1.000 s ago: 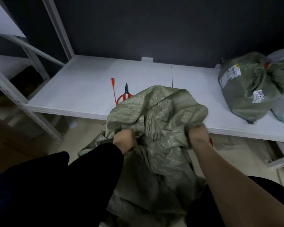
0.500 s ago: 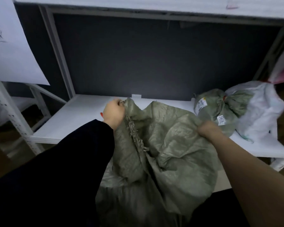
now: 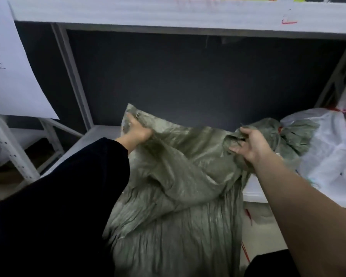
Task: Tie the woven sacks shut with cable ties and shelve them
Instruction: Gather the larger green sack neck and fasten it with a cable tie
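A large olive-green woven sack (image 3: 174, 206) hangs in front of the white shelf (image 3: 254, 193), its mouth stretched between my hands. My left hand (image 3: 137, 129) grips the left corner of the mouth, raised high. My right hand (image 3: 250, 144) grips the bunched right edge of the mouth. On the shelf behind my right hand lies a second green sack (image 3: 292, 136), tied shut at its neck with a red tie. The scissors and loose cable tie seen earlier are hidden behind the sack.
A white plastic bag (image 3: 328, 148) lies on the shelf at the right. An upper shelf board (image 3: 168, 15) runs across the top. A white paper sheet (image 3: 12, 76) hangs at the left by a grey upright (image 3: 74, 76). Red ties (image 3: 246, 250) lie on the floor below.
Both hands have lifted the sack's mouth up and pulled it wider apart. My view has tilted up, so the upper shelf now shows and the scissors are out of sight.
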